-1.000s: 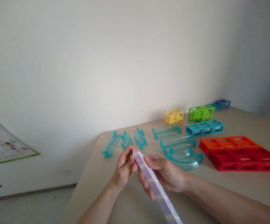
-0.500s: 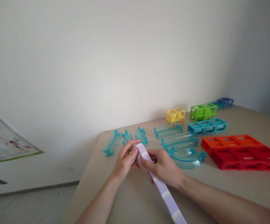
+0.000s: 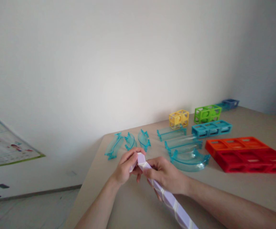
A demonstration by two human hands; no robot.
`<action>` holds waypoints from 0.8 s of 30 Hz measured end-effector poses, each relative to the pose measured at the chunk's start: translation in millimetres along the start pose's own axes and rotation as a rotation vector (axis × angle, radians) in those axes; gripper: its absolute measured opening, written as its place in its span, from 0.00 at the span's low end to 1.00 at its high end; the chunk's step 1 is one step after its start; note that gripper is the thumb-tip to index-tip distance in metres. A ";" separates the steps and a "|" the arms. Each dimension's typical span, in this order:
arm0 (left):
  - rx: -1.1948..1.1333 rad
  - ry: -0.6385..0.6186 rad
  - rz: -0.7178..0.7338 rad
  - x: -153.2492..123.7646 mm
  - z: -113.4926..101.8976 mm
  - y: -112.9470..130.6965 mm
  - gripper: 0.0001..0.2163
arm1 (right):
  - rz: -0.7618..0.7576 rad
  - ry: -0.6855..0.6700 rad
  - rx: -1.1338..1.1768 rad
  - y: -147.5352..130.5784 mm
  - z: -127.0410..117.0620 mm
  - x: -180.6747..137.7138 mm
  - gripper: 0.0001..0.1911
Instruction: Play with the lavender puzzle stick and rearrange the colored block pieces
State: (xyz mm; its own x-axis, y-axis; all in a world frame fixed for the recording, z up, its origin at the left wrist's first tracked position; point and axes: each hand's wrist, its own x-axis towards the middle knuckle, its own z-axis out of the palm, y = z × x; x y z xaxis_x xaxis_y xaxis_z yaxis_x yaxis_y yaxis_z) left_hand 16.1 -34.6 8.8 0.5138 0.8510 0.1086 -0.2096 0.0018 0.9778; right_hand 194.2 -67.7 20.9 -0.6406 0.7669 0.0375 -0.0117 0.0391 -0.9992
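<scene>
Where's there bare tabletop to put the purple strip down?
The tabletop is bare right of the teal block, behind the orange frame. Another patch lies between the red frame and the right forearm. A third lies between the left forearm and the tabletop's left edge. It is crowded ahead of the right hand, where clear teal tracks lie close together.

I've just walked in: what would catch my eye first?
Probably the bright red frame and the orange frame beside it, flat on the right of the table. Next, lower middle, a lilac stick, bent near its far end, held by the left hand and right hand. Clear blue-green tracks lie beyond them.
</scene>
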 end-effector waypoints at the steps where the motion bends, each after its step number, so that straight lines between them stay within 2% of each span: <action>1: -0.034 -0.028 -0.023 -1.2 -1.2 -0.3 0.13 | 0.023 -0.059 0.065 -0.3 0.5 -0.8 0.17; 5: -0.140 -0.161 -0.060 -4.8 -6.5 -3.1 0.13 | 0.046 -0.257 0.275 -2.2 1.1 -2.7 0.19; 7: -0.181 -0.193 -0.038 -5.5 -8.5 -3.6 0.12 | 0.032 -0.294 0.287 -3.5 0.6 -3.3 0.21; 11: -0.210 -0.196 0.031 -5.9 -9.5 1.5 0.12 | -0.095 -0.127 0.053 -5.3 -1.1 -5.5 0.21; 16: -0.024 -0.185 0.111 -4.6 -6.1 10.8 0.19 | -0.138 0.061 -0.124 -1.9 -2.7 -5.9 0.23; 19: 0.019 -0.170 0.171 -3.2 -5.8 11.6 0.17 | -0.086 0.065 0.012 3.2 -3.0 -2.7 0.23; 24: -0.125 -0.192 0.083 -2.4 -11.7 10.1 0.23 | -0.025 -0.060 0.340 8.6 -6.0 2.3 0.22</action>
State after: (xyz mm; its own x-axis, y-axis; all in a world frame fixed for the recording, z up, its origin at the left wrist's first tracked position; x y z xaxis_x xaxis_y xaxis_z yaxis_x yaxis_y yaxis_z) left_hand 3.0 -30.5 16.3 0.6364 0.7359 0.2314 -0.3529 0.0110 0.9356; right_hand 197.3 -61.7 12.5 -0.6811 0.7287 0.0716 -0.2768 -0.1657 -0.9465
